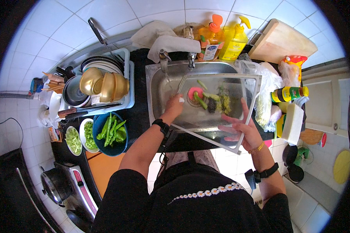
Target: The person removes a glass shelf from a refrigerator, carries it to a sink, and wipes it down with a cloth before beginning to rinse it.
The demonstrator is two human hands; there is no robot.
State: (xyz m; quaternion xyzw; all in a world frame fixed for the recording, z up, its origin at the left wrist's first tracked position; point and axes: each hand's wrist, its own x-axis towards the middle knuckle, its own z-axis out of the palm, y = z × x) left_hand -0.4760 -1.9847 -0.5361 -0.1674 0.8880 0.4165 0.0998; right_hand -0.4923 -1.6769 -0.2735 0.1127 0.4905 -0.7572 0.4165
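A clear shelf panel with a white plastic frame point(215, 144) is held tilted over the stainless-steel sink point(159, 87). My left hand point(174, 107) is closed at the panel's left edge, and a small white bit shows at its fingers; I cannot tell what it is. My right hand point(249, 132) supports the right edge, its spread fingers visible through the clear sheet. Through the panel I see green vegetable scraps point(201, 100), a pinkish-red round piece point(195, 92) and a dark clump point(212, 105) in the basin. Water runs from the left faucet point(164, 55).
Left of the sink stand a dish rack point(130, 84) with gold bowls point(114, 86), a blue bowl of green peppers point(96, 139) and two dishes of cut vegetables. Pump bottles point(234, 42) stand behind. Plastic bags point(264, 84), a sauce bottle point(290, 93) and a cutting board point(284, 40) crowd the right.
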